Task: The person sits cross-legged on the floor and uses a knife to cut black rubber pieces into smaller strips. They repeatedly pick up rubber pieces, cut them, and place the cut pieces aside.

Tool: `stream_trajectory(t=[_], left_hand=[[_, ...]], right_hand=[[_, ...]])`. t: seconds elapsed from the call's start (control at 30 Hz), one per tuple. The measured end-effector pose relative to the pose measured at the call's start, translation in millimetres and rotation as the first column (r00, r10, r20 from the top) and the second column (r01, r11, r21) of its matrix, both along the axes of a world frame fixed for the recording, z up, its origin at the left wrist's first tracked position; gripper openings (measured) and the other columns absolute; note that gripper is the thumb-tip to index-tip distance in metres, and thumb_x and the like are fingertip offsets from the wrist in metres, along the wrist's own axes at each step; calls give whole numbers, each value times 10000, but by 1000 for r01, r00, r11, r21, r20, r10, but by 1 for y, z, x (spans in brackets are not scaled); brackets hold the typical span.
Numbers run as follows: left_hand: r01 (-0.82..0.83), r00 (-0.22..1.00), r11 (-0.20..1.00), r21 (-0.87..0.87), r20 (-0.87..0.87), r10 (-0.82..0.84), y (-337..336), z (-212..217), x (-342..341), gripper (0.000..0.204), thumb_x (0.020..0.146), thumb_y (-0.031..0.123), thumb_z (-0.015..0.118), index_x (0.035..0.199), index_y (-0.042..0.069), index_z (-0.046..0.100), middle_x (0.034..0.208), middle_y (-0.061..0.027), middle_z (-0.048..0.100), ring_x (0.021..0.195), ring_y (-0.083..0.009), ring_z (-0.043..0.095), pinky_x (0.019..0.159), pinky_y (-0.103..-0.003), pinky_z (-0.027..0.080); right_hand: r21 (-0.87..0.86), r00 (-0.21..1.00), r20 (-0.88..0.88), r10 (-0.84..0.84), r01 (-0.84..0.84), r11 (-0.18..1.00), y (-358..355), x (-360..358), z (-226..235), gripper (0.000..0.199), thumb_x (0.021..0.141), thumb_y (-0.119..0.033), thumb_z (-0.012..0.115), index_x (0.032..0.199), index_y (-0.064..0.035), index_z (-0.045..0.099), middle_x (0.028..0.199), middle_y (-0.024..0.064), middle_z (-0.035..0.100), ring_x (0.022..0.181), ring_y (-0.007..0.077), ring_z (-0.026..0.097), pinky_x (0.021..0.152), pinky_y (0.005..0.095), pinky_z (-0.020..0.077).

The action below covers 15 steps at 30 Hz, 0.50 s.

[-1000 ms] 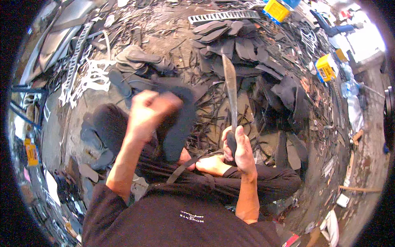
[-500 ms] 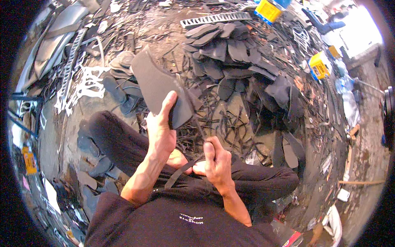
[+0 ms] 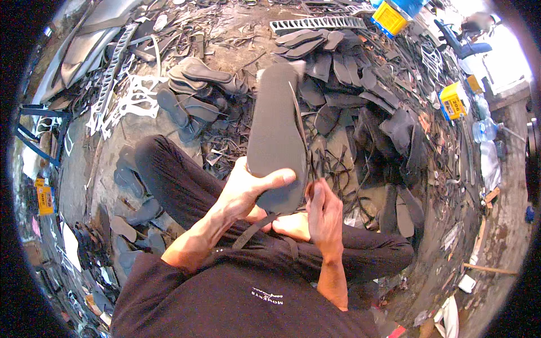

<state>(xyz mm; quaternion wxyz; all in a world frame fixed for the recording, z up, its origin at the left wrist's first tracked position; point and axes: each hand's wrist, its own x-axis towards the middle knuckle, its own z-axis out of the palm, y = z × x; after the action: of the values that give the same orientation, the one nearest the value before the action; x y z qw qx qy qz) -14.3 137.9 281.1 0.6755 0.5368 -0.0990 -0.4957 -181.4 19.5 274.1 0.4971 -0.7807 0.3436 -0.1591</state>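
My left hand grips a dark grey foam shoe sole by its near end, thumb flat on top and fingers hidden beneath. The sole stands out lengthwise in front of me. Along its right edge, a thin strip stands partly away from it. Close beside the near right edge, my right hand is closed with fingertips pinched together; what it holds is too small to make out. Another dark strip lies over my lap, just below the sole.
Stacked dark soles are heaped ahead to the right, with more soles ahead left. Thin offcuts litter the floor between my legs. White cut-out scraps lie left; a yellow and blue box stands right.
The sole has turned from slanting left to pointing nearly straight ahead, and its far end has swung right. Both hands have shifted right; the right hand now sits closer to the sole.
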Motion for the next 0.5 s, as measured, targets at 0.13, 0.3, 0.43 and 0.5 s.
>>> stream_trajectory(t=[0.13, 0.3, 0.43, 0.5], left_hand=[[90, 989, 994, -56, -109, -95, 18, -14, 8, 507, 833, 285, 928, 1187, -3, 708, 1013, -93, 751, 812, -158, 713, 700, -315, 606], [-11, 998, 996, -83, -67, 6, 21, -9, 22, 538, 827, 282, 930, 1212, 6, 677, 1000, -65, 721, 886, -157, 703, 772, -329, 602], [123, 981, 989, -84, -137, -134, 22, 3, 3, 679, 781, 322, 974, 1291, -10, 673, 1106, -93, 744, 985, -176, 718, 859, -344, 597], [128, 971, 984, -128, -187, -150, 17, 3, -18, 723, 776, 329, 979, 1329, -14, 663, 1139, -104, 748, 987, -179, 717, 880, -353, 594]], right_hand=[[114, 997, 41, 58, -62, 992, -2, 7, 24, 551, 1161, -479, 403, 877, -33, 554, 682, 0, 468, 609, 104, 427, 565, 317, 357], [243, 999, 34, 9, -17, 970, 20, -12, 10, 463, 1159, -404, 450, 923, -36, 603, 646, -22, 438, 597, 83, 408, 543, 311, 319], [-52, 995, 32, -92, 94, 994, 2, 5, -28, 442, 1150, -400, 476, 978, -21, 626, 646, 45, 507, 577, 131, 465, 560, 345, 392], [-248, 986, 70, -151, 163, 955, -22, 20, -48, 461, 1133, -423, 513, 1051, 12, 639, 660, 158, 605, 560, 214, 578, 581, 425, 482]])
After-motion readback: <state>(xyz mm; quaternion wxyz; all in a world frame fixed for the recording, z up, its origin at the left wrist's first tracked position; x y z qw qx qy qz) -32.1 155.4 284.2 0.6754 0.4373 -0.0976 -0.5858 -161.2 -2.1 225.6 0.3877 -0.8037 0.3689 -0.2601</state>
